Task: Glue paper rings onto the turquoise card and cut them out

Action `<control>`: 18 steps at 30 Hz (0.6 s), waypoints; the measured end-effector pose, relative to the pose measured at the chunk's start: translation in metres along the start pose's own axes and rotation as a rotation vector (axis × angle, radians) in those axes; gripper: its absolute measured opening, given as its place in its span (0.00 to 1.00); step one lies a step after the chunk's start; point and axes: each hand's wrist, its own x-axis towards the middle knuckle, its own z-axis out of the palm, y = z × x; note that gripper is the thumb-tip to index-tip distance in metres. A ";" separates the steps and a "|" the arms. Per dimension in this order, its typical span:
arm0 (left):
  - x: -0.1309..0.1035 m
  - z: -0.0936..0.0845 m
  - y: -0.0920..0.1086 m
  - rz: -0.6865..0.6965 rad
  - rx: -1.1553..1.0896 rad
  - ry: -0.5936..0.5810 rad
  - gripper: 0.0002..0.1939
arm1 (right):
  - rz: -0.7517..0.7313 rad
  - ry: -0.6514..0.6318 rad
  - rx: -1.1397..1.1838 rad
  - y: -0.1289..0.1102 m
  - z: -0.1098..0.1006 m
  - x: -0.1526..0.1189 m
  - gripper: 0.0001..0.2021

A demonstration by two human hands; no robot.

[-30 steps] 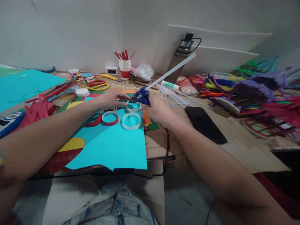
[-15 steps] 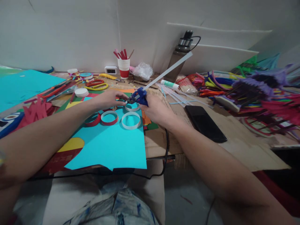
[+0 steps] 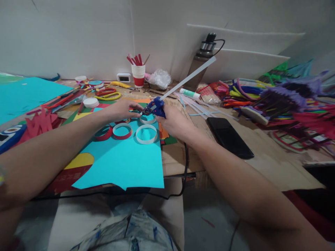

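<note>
My right hand (image 3: 172, 118) is wrapped round a blue glue gun (image 3: 156, 107), with a long translucent glue stick (image 3: 190, 77) sticking out of its back. The gun's nozzle points left, at the fingertips of my left hand (image 3: 128, 111). Those fingertips are pinched together by the nozzle; what they hold is too small to make out. Under the gun stands a white paper ring (image 3: 148, 119). Nearer to me on the turquoise sheet (image 3: 131, 164) are another white ring (image 3: 146, 135), a red and white ring (image 3: 122, 131) and a red ring (image 3: 103, 134).
A black phone (image 3: 229, 137) lies right of my right wrist. Behind are a paper cup (image 3: 138, 75), a dark bottle (image 3: 200, 64), a glue tube (image 3: 189, 93) and scissors (image 3: 108, 96). Colourful pipe cleaners (image 3: 243, 91) lie at right. The gun's black cable (image 3: 186, 167) hangs over the front edge.
</note>
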 end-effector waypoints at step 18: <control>0.001 0.002 -0.001 0.001 -0.016 0.017 0.21 | 0.024 -0.005 -0.015 -0.003 -0.002 -0.003 0.14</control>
